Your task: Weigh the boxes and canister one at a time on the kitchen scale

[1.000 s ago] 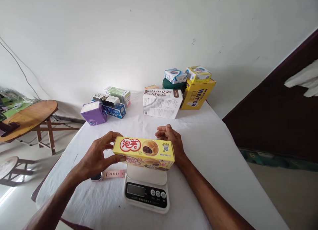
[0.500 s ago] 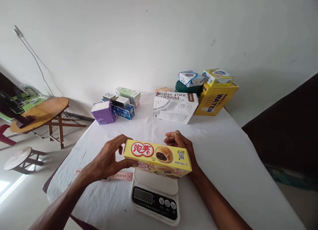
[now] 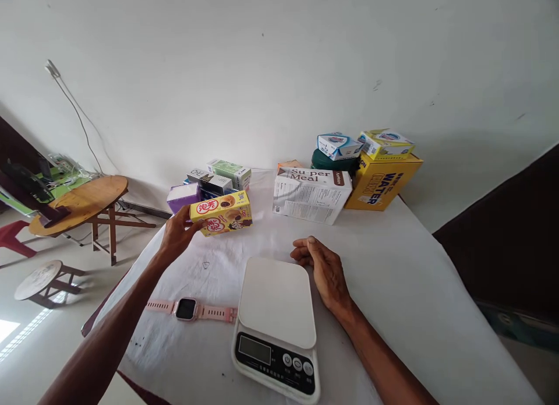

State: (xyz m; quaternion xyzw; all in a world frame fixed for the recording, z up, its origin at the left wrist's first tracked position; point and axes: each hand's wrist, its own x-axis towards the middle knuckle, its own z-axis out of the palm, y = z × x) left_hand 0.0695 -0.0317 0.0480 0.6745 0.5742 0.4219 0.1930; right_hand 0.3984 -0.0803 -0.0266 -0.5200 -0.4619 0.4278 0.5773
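Carton (image 3: 223,214), yellow, at eleven o'clock from the scale (image 3: 277,300), pinched by its left end in the left hand (image 3: 177,236), likely to leave its length clear of fingers; whether it touches the cloth (image 3: 393,277) is hard to tell. Right hand (image 3: 325,271) holding nothing, fingers loosely curled, at the scale's one o'clock. Purple pack (image 3: 182,198) and black-and-white box (image 3: 212,184) crowd the carton's far side; watch (image 3: 187,309), scale's nine o'clock.

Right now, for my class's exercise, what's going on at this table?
A person's left hand grips a long yellow cardboard box by its left end, near a blocky purple pack. Whether the box touches the white tablecloth is unclear. The right hand, loosely curled, is beside a flat white kitchen scale. A square watch with a pink strap lies left of the scale.
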